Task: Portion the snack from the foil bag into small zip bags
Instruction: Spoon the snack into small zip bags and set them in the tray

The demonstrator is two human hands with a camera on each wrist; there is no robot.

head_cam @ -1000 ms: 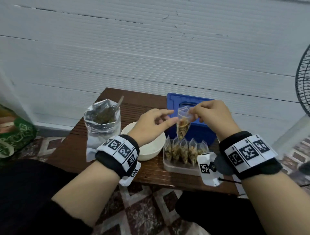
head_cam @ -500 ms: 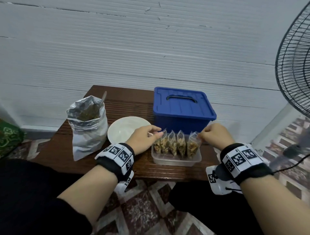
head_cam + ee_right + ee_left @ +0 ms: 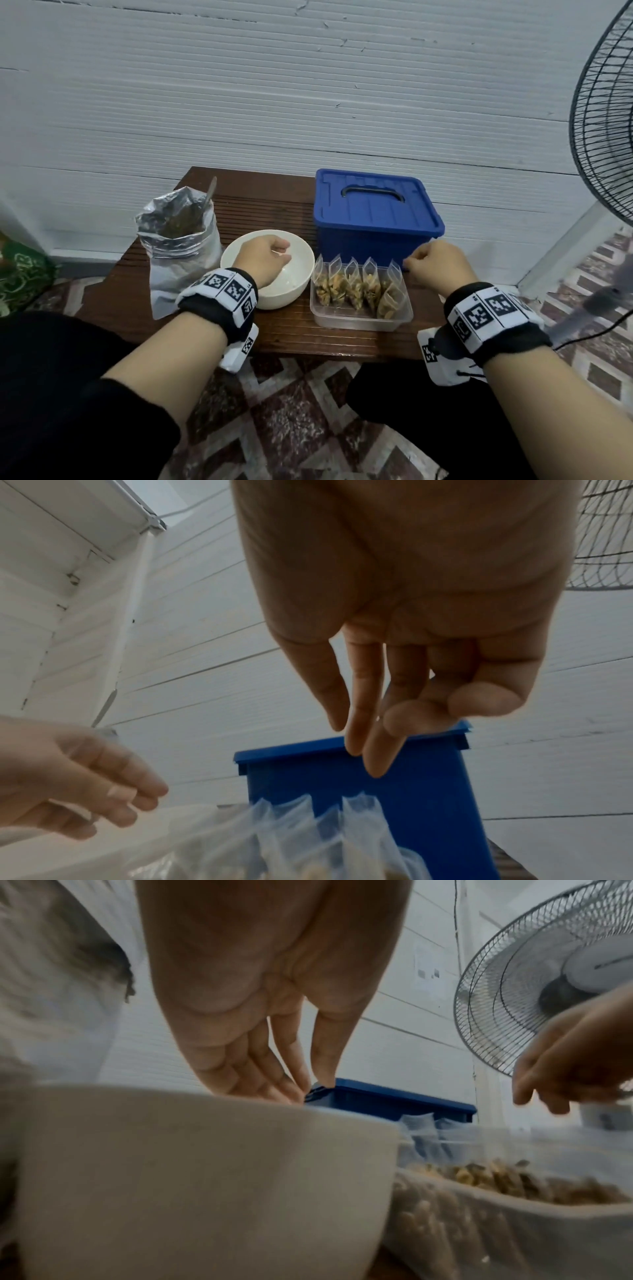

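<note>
The open foil bag (image 3: 185, 253) stands at the table's left with a spoon handle (image 3: 209, 193) sticking out of it. Several filled small zip bags (image 3: 354, 289) stand in a row in a clear plastic tray (image 3: 359, 325). My left hand (image 3: 281, 251) hovers over the white bowl (image 3: 301, 274), fingers pointing down and loose; the left wrist view shows nothing between them. My right hand (image 3: 411, 262) hangs just right of the tray's far corner, in front of the blue box (image 3: 373, 212). Its fingers (image 3: 356, 723) are relaxed and hold nothing.
The small brown slatted table (image 3: 308, 339) stands against a white panelled wall. The lidded blue box fills its back right. A standing fan (image 3: 603, 120) is close on the right, with its cable on the tiled floor. A green bag (image 3: 20, 274) lies at the left.
A second ago both hands pinched a filled zip bag held up in the air. It now stands in the tray; my left hand has moved over the bowl and my right hand has let go.
</note>
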